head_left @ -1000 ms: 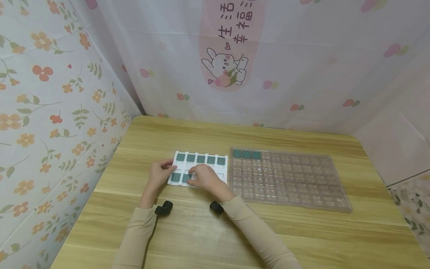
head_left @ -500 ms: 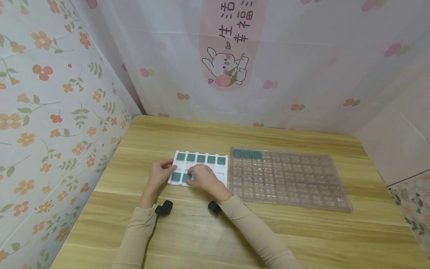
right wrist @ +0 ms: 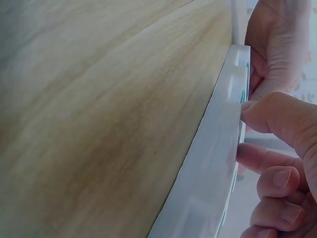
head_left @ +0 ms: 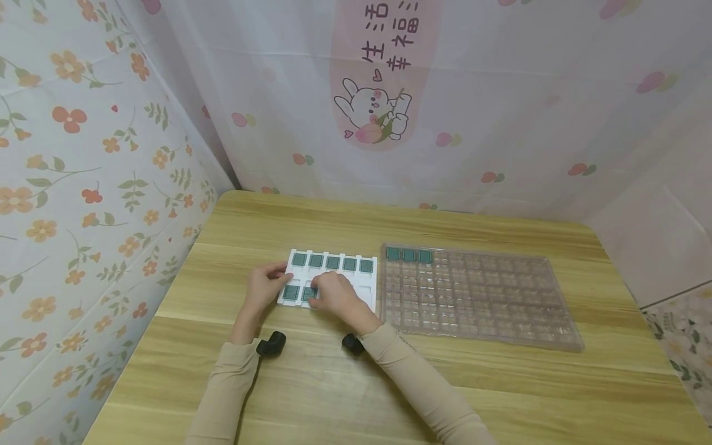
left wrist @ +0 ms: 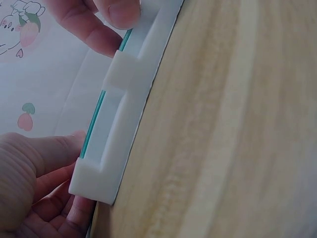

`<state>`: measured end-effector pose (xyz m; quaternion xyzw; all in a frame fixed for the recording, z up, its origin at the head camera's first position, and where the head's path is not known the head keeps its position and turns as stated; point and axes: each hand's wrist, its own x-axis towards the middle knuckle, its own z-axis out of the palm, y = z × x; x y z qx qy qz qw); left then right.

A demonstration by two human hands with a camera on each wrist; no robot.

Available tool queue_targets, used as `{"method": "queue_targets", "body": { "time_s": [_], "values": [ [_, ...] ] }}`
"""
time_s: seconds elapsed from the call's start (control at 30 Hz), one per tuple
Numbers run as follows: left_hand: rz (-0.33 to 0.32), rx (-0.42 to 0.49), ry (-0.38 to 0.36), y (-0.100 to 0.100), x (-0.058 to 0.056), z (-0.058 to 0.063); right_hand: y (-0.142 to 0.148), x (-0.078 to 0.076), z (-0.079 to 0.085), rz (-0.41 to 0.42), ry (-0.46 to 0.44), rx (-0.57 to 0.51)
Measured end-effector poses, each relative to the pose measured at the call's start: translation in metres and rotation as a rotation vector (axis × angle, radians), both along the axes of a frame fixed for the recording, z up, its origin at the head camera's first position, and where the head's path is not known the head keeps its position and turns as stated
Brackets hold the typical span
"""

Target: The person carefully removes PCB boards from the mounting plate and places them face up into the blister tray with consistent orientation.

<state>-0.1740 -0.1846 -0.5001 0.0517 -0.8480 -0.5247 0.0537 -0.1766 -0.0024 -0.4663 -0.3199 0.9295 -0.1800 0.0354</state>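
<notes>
A white foam-like tray (head_left: 364, 279) lies on the table, with green square gridded chips in its slots. Five-slot far row is full; in the near row two chips show at the left. My left hand (head_left: 266, 288) holds the tray's left end, its thumb at the top edge in the left wrist view. My right hand (head_left: 340, 294) pinches the second near-row chip (head_left: 308, 293) between thumb and index finger, the other fingers curled. That chip is seated at its slot; in the right wrist view only its thin green edge shows beside the fingertips.
To the right of the white tray lies a large clear plastic tray (head_left: 489, 296) with many small compartments. Three green chips (head_left: 409, 254) sit in its far-left corner row. Black wrist cameras (head_left: 271, 344) hang close over the wooden table (head_left: 311, 389). Patterned curtains stand behind and left.
My right wrist has shifted slightly left, while its thumb and index finger stay at the same chip. The left hand and both trays have not moved.
</notes>
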Motion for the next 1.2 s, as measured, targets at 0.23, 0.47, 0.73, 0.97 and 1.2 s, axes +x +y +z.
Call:
{"method": "queue_targets", "body": {
  "time_s": [0.23,0.47,0.73,0.97,1.2],
  "values": [
    [0.006,-0.004,-0.011,0.000,0.000,-0.001,0.000,0.000,0.000,-0.001,-0.002,0.006],
    [0.011,0.016,-0.016,0.000,0.000,-0.002,0.001,0.001,0.002,0.011,0.039,0.014],
    [0.014,0.002,-0.004,-0.001,0.000,-0.003,0.007,0.000,0.008,-0.001,0.016,0.004],
    [0.016,-0.009,-0.013,0.001,0.000,-0.001,0.017,-0.003,0.009,-0.012,-0.019,-0.038],
    [0.019,-0.021,-0.007,0.001,0.000,-0.001,0.028,-0.008,0.010,0.014,-0.011,-0.060]
  ]
}}
